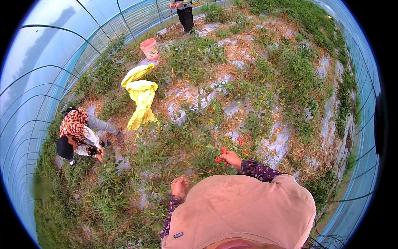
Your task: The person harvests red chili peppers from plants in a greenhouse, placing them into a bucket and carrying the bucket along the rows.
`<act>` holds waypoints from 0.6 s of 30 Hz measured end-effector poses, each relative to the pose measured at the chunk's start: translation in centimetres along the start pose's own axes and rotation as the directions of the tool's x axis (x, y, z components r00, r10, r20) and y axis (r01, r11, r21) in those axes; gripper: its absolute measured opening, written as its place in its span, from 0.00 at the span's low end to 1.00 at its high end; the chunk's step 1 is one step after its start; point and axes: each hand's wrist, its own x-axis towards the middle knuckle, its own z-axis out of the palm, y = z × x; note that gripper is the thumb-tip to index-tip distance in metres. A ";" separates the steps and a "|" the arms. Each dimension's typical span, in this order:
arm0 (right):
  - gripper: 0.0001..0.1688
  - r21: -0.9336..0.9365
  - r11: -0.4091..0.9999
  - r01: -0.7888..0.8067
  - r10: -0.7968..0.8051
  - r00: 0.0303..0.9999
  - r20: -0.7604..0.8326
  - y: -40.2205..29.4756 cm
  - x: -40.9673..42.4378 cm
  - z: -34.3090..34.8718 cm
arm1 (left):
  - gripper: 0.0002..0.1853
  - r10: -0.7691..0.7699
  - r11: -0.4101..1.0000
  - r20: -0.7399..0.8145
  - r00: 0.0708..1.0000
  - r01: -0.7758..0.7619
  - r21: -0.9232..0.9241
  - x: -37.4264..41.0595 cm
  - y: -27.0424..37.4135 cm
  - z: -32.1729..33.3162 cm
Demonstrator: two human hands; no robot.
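My right hand (231, 160) is closed around red chili peppers (223, 151), whose curved ends stick out past the fingers. Just beyond it grows a leafy pepper plant (199, 149), and more red peppers (240, 140) show a little farther off. My left hand (179, 187) is in front of my body, lower and to the left, its fingers partly curled. Thin dry stems (192, 169) lie close to that hand; whether it holds any of them is too small to tell.
A yellow sack (141, 96) lies crumpled ahead left, and a pink bucket (150, 49) stands behind it. One person (74, 130) bends over plants at left; another (185, 17) stands at the back. Silvery mulch film (276, 143) and straw cover ground between rows, under a hooped plastic tunnel (40, 77).
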 end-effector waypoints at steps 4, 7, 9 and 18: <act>0.13 -0.004 1.000 0.005 -0.005 1.000 -0.006 0.3 0.0 -0.1 | 0.03 0.000 1.000 -0.004 1.000 0.000 -0.008 0.1 -0.1 -0.2; 0.14 -0.019 1.000 0.018 -0.020 0.997 -0.079 0.8 -0.1 -0.6 | 0.04 -0.009 1.000 -0.001 1.000 0.009 -0.001 0.2 0.0 -0.8; 0.15 -0.038 0.998 0.040 -0.045 0.990 -0.132 1.5 1.2 -2.0 | 0.04 -0.014 1.000 0.008 1.000 0.014 0.005 0.6 -0.3 -1.2; 0.13 0.100 0.994 0.047 0.032 0.749 -0.661 13.7 0.1 -14.8 | 0.04 -0.087 0.986 0.069 0.994 0.076 0.148 2.7 -2.1 -4.0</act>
